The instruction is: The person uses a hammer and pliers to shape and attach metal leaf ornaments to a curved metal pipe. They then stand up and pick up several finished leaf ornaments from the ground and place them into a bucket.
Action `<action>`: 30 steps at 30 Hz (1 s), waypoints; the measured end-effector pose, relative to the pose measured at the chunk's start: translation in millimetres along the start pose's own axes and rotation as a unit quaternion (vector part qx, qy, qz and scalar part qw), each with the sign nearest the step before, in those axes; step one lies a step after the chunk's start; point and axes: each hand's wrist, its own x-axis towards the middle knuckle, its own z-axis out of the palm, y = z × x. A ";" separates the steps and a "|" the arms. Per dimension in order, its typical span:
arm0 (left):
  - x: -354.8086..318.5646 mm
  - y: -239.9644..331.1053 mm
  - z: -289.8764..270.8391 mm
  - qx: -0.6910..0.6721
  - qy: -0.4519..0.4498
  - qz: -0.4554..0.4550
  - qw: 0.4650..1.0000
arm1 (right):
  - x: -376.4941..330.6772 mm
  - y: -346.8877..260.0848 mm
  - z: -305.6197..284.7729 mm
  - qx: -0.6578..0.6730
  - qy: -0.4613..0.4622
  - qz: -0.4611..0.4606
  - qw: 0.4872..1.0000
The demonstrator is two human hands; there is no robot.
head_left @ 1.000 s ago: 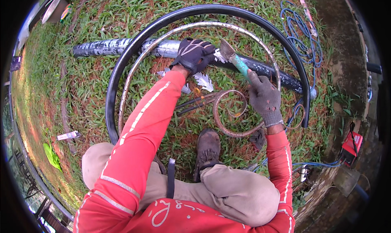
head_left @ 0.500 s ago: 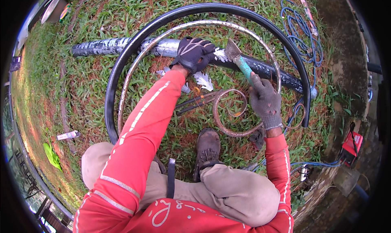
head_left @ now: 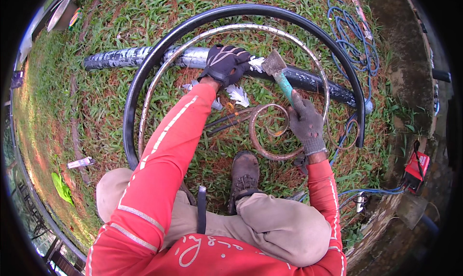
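Small white rectangular label (head_left: 79, 162): flat on grass, near its left edge. Red box-shaped device (head_left: 417, 171): right edge, beside concrete.

Green-handled hammer with a rusty steel head (head_left: 280, 75): right hand (head_left: 306, 123), grey-gloved, fist closed round the handle, head raised over the long black pipe (head_left: 193, 58) lying across the grass centre.

Left hand (head_left: 226, 63), black-gloved: fingers curled down, pressing the thin silver metal hoop (head_left: 159, 78) onto that pipe.

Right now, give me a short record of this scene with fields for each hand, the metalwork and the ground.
left hand: gloved, pressing on the dark pipe
right hand: gloved, gripping a green-handled hammer, head raised above the pipe
metalwork: large black hoop, thinner grey ring inside it, rusty scroll
ground: grass, blue cable at right
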 end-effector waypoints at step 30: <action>86.0 -70.4 -168.6 0.010 0.141 -0.084 0.986 | -55.7 -32.2 -62.3 0.033 -0.199 0.267 0.942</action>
